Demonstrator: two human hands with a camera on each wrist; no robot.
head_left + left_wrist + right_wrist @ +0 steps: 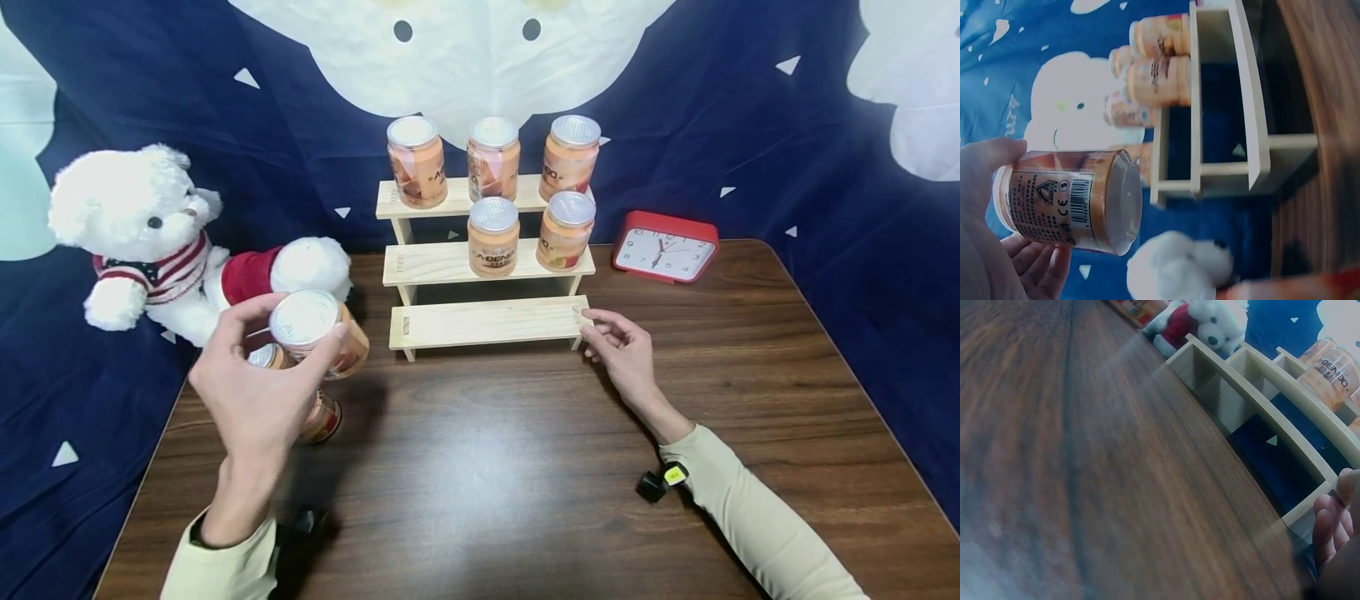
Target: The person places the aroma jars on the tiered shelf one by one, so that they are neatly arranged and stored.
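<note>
My left hand point(251, 387) holds a jar point(1060, 200) with an orange label and silver lid above the left side of the table. Thumb and fingers wrap its sides, and a barcode shows in the left wrist view. Partly hidden below that hand are two similar jars, a nearer jar point(324, 419) and a farther jar point(267, 357). At the right end of a three-step wooden stand point(487, 323), my right hand point(626, 354) pinches the lowest board's end. Three jars point(492, 162) line the top step; two jars point(492, 242) stand on the middle step, toward the right. The bottom step bears none.
A white teddy bear point(142, 208) in a striped top and red shorts leans at the back left, close by the held jar. Right of the stand is a red clock point(667, 246). Dark blue patterned cloth point(300, 167) hangs behind the brown wooden table point(480, 483).
</note>
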